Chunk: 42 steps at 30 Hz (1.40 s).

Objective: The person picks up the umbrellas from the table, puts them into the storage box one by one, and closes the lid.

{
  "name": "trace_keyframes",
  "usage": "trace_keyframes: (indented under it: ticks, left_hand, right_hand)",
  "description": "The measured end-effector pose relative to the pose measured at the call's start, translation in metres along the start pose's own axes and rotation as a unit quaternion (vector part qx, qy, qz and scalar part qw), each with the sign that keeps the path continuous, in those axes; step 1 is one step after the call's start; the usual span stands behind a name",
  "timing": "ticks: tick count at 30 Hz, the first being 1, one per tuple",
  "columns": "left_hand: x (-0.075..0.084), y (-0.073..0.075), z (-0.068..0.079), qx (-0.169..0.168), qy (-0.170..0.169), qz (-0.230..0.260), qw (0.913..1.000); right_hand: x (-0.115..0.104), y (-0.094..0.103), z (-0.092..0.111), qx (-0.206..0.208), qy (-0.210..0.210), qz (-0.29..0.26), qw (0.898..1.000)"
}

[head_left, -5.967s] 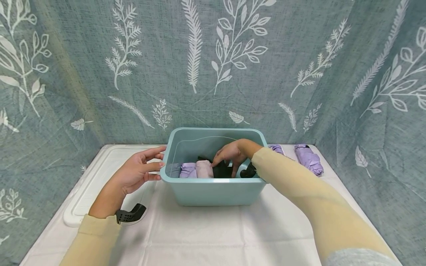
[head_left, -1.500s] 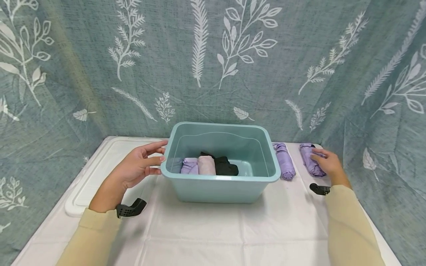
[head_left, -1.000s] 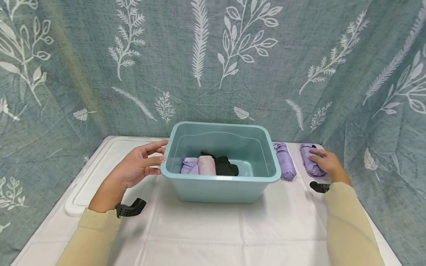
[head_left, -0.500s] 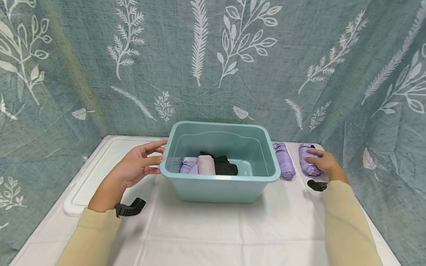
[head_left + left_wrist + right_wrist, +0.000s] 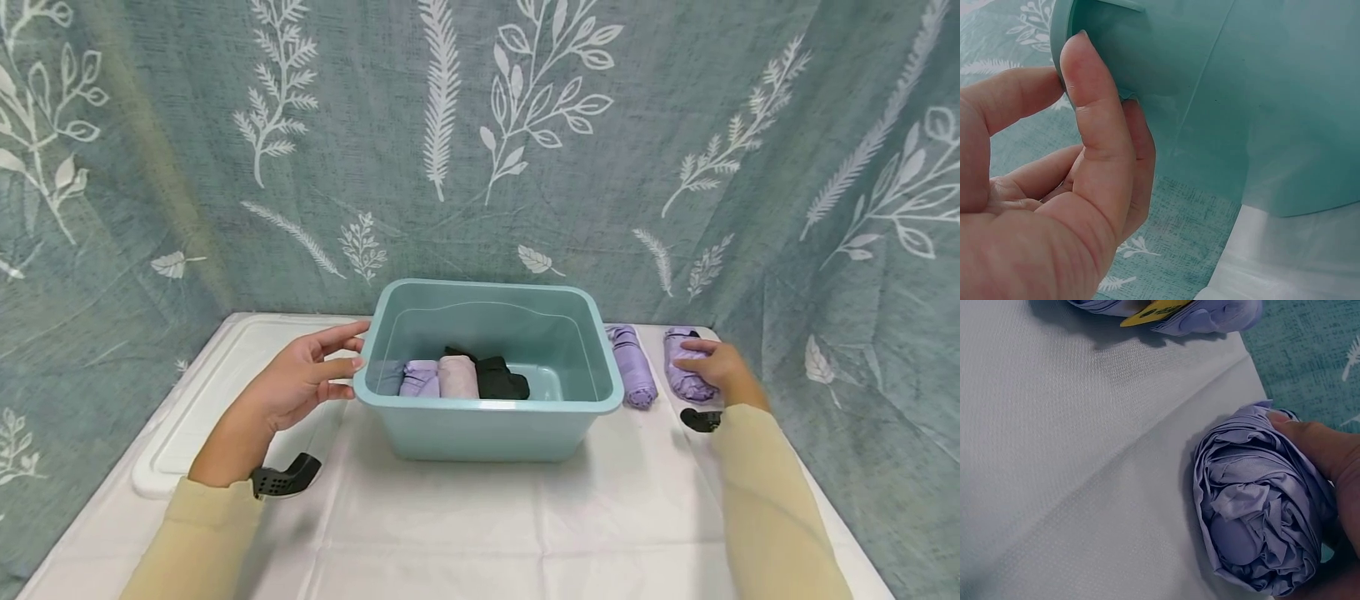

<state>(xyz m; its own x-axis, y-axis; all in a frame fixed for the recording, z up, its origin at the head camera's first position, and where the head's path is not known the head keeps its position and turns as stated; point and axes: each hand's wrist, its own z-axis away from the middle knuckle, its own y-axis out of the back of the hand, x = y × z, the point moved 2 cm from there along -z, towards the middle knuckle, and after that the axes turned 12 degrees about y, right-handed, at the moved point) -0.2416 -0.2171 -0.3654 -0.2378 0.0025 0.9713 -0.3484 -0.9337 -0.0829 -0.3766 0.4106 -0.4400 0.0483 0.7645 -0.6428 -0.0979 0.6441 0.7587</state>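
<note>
One outer purple roll: at the table's far right corner, in the grip of the right hand.
Inner purple roll: by the far edge, just beside the bin.
Bin: middle of the far edge; left hand pinching its left rim between thumb and fingers.
Inside the bin: purple bundle, pink bundle, black bundle, in a row towards its left end.
White lid: flat along the table's left edge.

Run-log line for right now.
left hand: touches bin | right hand: grips outer purple roll | inside: purple, pink, black bundles | inner purple roll: beside bin
</note>
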Motion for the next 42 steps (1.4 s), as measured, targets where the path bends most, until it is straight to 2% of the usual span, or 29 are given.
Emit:
trace_keyframes:
  ticks: [7, 15, 36, 42]
  left_hand:
    - [-0.0023, 0.0012, -0.0004, 0.004, 0.000, 0.000, 1.0000]
    - [-0.0013, -0.0008, 0.0000, -0.001, -0.011, 0.006, 0.9999]
    - [-0.0029, -0.0004, -0.0003, -0.002, -0.011, -0.003, 0.9999]
    - [-0.0025, 0.0012, 0.0019, 0.003, -0.010, -0.002, 0.9999]
  right_hand:
    - [-0.0024, -0.0037, 0.0022, 0.018, -0.001, -0.008, 1.000]
    - [-0.0032, -0.0040, 0.0050, 0.043, 0.025, 0.012, 0.999]
    - [-0.0045, -0.0052, 0.0049, 0.025, 0.007, 0.017, 1.000]
    - [-0.0111, -0.0024, 0.0032, 0.013, 0.005, 0.025, 1.000]
